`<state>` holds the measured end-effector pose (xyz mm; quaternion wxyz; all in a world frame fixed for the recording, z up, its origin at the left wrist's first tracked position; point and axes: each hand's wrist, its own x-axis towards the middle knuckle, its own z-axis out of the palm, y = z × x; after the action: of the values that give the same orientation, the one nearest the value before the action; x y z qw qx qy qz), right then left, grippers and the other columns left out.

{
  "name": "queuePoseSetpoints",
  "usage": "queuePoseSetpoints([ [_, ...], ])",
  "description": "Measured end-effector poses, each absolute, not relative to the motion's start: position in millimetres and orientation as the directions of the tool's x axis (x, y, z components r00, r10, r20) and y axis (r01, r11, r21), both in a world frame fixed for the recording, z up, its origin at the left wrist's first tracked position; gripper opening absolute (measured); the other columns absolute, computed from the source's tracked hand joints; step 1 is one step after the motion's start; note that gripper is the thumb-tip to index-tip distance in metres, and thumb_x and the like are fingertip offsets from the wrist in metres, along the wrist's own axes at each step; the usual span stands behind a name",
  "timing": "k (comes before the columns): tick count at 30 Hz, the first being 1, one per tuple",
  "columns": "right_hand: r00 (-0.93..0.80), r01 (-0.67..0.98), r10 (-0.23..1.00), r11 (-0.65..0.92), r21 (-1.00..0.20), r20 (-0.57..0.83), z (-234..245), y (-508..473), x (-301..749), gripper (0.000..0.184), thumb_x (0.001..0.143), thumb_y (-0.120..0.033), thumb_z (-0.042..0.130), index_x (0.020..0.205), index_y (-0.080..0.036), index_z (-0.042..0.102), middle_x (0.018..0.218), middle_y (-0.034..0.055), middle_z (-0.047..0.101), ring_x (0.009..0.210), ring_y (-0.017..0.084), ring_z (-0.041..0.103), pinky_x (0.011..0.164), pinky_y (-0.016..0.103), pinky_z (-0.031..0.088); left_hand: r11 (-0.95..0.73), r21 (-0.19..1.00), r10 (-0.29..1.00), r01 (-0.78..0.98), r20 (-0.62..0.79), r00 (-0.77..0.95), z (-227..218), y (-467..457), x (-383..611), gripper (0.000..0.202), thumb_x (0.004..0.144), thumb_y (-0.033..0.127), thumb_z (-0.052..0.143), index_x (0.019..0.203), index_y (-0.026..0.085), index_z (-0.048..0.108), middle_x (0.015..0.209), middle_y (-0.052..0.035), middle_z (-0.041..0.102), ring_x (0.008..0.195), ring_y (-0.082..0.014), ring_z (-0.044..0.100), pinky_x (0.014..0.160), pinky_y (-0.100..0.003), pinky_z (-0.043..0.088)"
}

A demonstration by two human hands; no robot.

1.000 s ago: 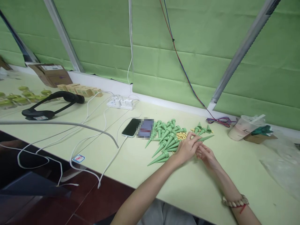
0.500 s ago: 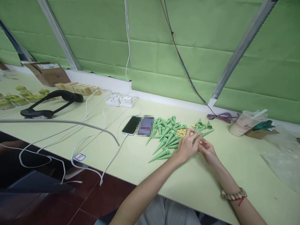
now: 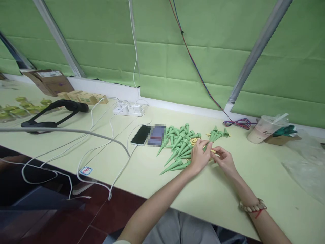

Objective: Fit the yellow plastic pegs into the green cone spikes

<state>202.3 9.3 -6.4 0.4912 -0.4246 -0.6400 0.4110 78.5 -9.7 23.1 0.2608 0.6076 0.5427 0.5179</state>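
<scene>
Gripping, left hand [image 3: 201,155]: Fingers were drawn together at the tips, with a green spike [image 3: 206,146] showing between thumb and forefinger; most of that spike was hidden, and its tilt could not be told.
Right hand [image 3: 225,162]: Thumb and forefinger were closed at their tips on a small yellow piece [image 3: 213,151], just beside the left hand.
Main spike pile [image 3: 180,137]: Lay heaped to the left of the left hand; the nearest points stopped short of the bench [image 3: 269,176] edge.
Loose yellow heap [image 3: 195,141]: Sat between the main spike pile and the smaller spike group, partly covered by the left hand.
Smaller spike group [image 3: 215,134]: Lay just beyond the hands, toward the white ledge [image 3: 167,101].
Near edge: Ran slantwise, descending to the right; both forearms crossed it.
Right-side room: Open surface extended from the right hand to the plastic bag [image 3: 303,169], with the cup [image 3: 259,130] farther back.
Front room: An open strip ran between the main spike pile and the near edge.
Left-side limit: A phone [image 3: 140,135] stood near the pile, a pixelated item [image 3: 156,135] between them; white cables from that side hung over the near edge.
</scene>
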Motion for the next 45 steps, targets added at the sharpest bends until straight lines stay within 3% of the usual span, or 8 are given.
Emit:
queuePoseSetpoints([
  [6,-0.063,0.439,0.848,0.497,-0.748,0.526,-5,3,202,0.017,0.076,-0.036,0.056,0.069,-0.021,0.057,0.072,0.0042,0.061,0.066,0.017,0.055,0.05,0.026,0.044,-0.206,0.905,0.953,0.372,0.272,-0.135,16,-9,82,0.036,0.087,0.042,0.036,0.099,0.022,0.063,0.098,-0.0042,0.058,0.087,-0.0148,0.057,0.077,-0.027,0.046],
  [9,-0.076,0.481,0.807,0.545,-0.687,0.586,-4,3,203,0.017,0.077,-0.034,0.055,0.066,-0.021,0.057,0.072,0.0049,0.061,0.07,0.018,0.056,0.052,0.028,0.044,-0.192,0.913,0.962,0.36,0.247,-0.113,16,-7,81,0.036,0.087,0.041,0.034,0.1,0.023,0.063,0.099,-0.0039,0.058,0.081,-0.0136,0.058,0.071,-0.026,0.047],
  [15,-0.187,0.202,0.96,0.246,-0.948,0.209,-1,7,205,0.036,0.073,-0.046,0.059,0.095,-0.018,0.063,0.087,0.0072,0.063,0.068,0.016,0.056,0.046,0.024,0.044,-0.225,0.91,0.95,0.347,0.284,-0.13,15,0,76,0.033,0.088,0.036,0.036,0.099,0.022,0.063,0.099,-0.0048,0.057,0.091,-0.0153,0.055,0.08,-0.028,0.046],
  [17,-0.183,0.105,0.977,0.13,-0.986,0.11,0,8,205,0.039,0.072,-0.049,0.059,0.096,-0.018,0.064,0.085,0.0064,0.063,0.065,0.015,0.055,0.045,0.022,0.043,-0.253,0.91,0.945,0.329,0.305,-0.116,15,2,75,0.032,0.088,0.034,0.036,0.099,0.021,0.063,0.098,-0.005,0.056,0.093,-0.0154,0.055,0.083,-0.028,0.044],
  [24,-0.192,-0.071,0.972,-0.15,-0.986,-0.134,3,12,206,0.034,0.064,-0.047,0.069,0.083,-0.019,0.069,0.079,0.0045,0.063,0.061,0.01,0.053,0.044,0.018,0.04,-0.377,0.866,0.915,0.328,0.404,-0.016,17,1,74,0.032,0.089,0.034,0.036,0.102,0.021,0.061,0.099,-0.0044,0.052,0.096,-0.0144,0.053,0.087,-0.027,0.042],
  [30,-0.282,-0.252,0.946,-0.235,-0.939,-0.161,7,10,208,0.029,0.059,-0.039,0.075,0.081,-0.022,0.068,0.075,0.0,0.059,0.064,0.009,0.051,0.044,0.015,0.036,-0.462,0.79,0.881,0.403,0.46,0.108,24,-4,73,0.031,0.089,0.033,0.034,0.103,0.026,0.061,0.097,-0.0017,0.052,0.09,-0.0133,0.054,0.083,-0.026,0.043],
  [36,-0.222,-0.212,0.973,-0.114,-0.97,-0.066,-3,10,207,0.035,0.058,-0.039,0.075,0.087,-0.021,0.064,0.083,0.002,0.059,0.069,0.012,0.052,0.048,0.018,0.038,-0.416,0.762,0.898,0.496,0.432,0.089,22,-7,76,0.029,0.089,0.032,0.035,0.102,0.025,0.06,0.099,-0.0017,0.053,0.088,-0.013,0.054,0.081,-0.025,0.043],
  [45,-0.06,0.095,0.946,0.322,-0.942,0.317,-8,9,203,0.027,0.064,-0.041,0.07,0.065,-0.019,0.055,0.071,0.0014,0.051,0.07,0.014,0.05,0.048,0.02,0.041,-0.274,0.832,0.943,0.482,0.331,-0.036,12,-3,80,0.029,0.089,0.033,0.034,0.101,0.022,0.059,0.098,-0.0047,0.053,0.092,-0.0164,0.055,0.084,-0.029,0.042],
])
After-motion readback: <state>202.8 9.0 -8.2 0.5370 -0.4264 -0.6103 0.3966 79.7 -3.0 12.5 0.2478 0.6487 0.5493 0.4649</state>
